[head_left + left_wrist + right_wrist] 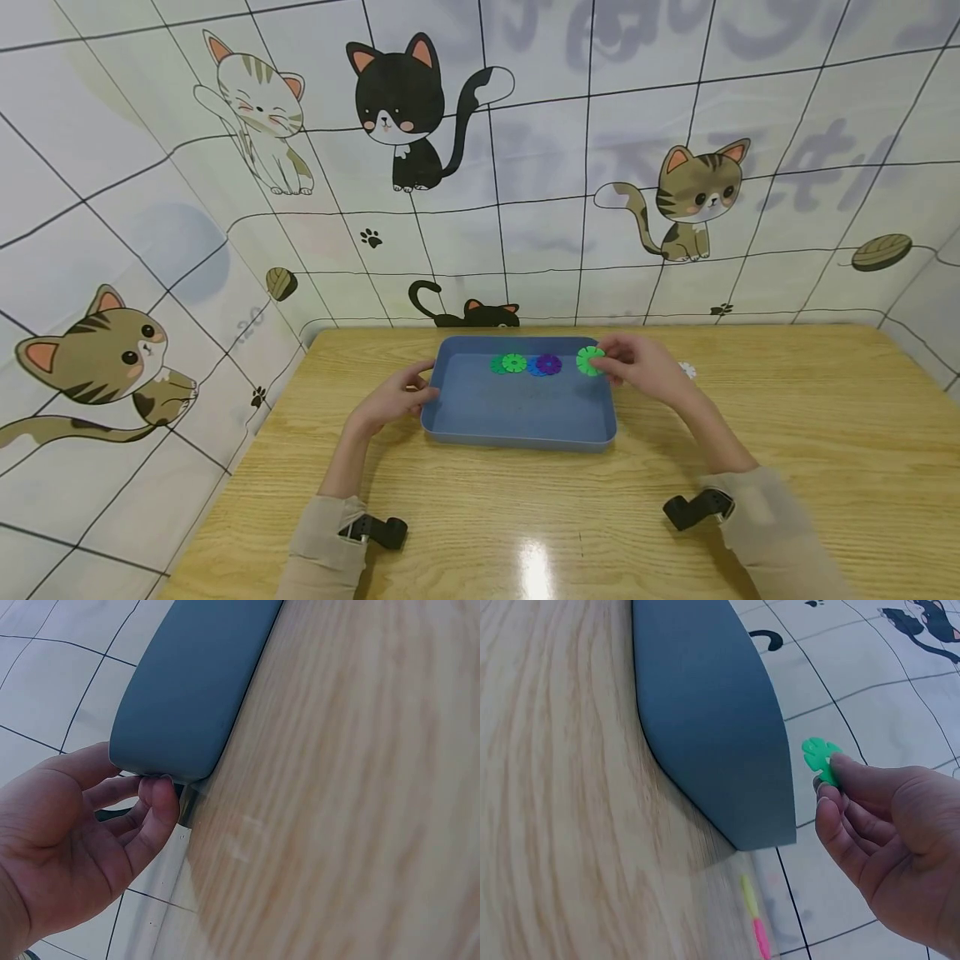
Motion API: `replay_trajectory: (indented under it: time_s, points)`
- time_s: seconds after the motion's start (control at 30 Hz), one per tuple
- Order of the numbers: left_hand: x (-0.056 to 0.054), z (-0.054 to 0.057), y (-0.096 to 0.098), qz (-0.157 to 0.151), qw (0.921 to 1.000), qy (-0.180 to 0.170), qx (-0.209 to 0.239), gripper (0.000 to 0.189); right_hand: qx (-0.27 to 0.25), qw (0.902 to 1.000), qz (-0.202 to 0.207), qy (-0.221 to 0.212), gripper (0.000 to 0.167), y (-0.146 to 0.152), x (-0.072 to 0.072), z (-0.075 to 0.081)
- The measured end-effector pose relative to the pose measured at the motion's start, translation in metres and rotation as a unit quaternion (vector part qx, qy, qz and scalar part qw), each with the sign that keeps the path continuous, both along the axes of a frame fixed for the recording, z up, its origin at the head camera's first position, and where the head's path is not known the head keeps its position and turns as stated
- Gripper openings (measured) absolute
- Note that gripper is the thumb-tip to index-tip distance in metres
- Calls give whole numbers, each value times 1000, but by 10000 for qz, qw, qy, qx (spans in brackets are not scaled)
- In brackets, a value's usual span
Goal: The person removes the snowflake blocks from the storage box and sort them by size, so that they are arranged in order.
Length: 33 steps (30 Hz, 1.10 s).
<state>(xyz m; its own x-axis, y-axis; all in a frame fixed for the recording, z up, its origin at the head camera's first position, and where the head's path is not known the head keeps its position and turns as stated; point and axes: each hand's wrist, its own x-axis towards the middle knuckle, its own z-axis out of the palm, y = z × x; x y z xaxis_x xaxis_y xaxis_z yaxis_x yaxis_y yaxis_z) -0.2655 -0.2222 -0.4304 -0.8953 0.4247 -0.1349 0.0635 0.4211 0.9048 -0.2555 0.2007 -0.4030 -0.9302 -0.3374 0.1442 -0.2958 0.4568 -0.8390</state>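
Note:
A blue-grey tray (pixel 517 417) lies on the wooden table. My left hand (pixel 395 397) grips its left end, thumb over the rim and the other fingers curled against the outer wall, as the left wrist view shows at the tray's wall (pixel 187 690). Between thumb and fingertips my right hand (pixel 643 367) pinches a bright green notched plastic disc (pixel 590 361), held up at the tray's back right corner. Inside, toward the back, a light green disc (pixel 513 363) overlaps a darker green one (pixel 497 364). Beside them a purple disc (pixel 549 364) overlaps a blue one (pixel 535 367).
A white disc (pixel 688 370) lies on the table, partly behind my right hand. Low in the right wrist view, a yellow piece (pixel 749 895) and a pink piece (pixel 760 939) lie near the table's edge. A cat-printed wall covering (pixel 540 250) stands behind the table (pixel 465 517).

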Motion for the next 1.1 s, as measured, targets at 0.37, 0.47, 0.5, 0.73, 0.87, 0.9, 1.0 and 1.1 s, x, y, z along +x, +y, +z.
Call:
replay_trajectory:
  time_s: [0.37, 0.47, 0.5, 0.73, 0.87, 0.9, 1.0, 1.1]
  points:
    - [0, 1, 0, -19, 10000, 6, -29, 66, 29, 9986, -459, 255, 29, 39, -2, -3]
    - [0, 1, 0, 3, 10000, -12, -46, 66, 138, 9974, -599, 375, 30, 49, 0, -4]
    - [0, 1, 0, 12, 10000, -17, -52, 66, 156, 9969, -654, 415, 29, 52, 0, -5]
    - [0, 0, 0, 27, 10000, 18, -57, 65, 194, 9947, -838, 565, 27, 77, 3, -8]
    - [0, 1, 0, 17, 10000, 19, -41, 64, 273, 9937, -955, 517, 29, 91, 4, -10]
    - [0, 0, 0, 28, 10000, 10, -29, 65, 284, 9934, -998, 487, 30, 94, 4, -10]
    - [0, 0, 0, 6, 10000, 18, -20, 65, 391, 9917, -1164, 377, 33, 103, 5, -11]
    - [0, 1, 0, 3, 10000, 19, -15, 65, 465, 9898, -1322, 260, 34, 110, 6, -12]
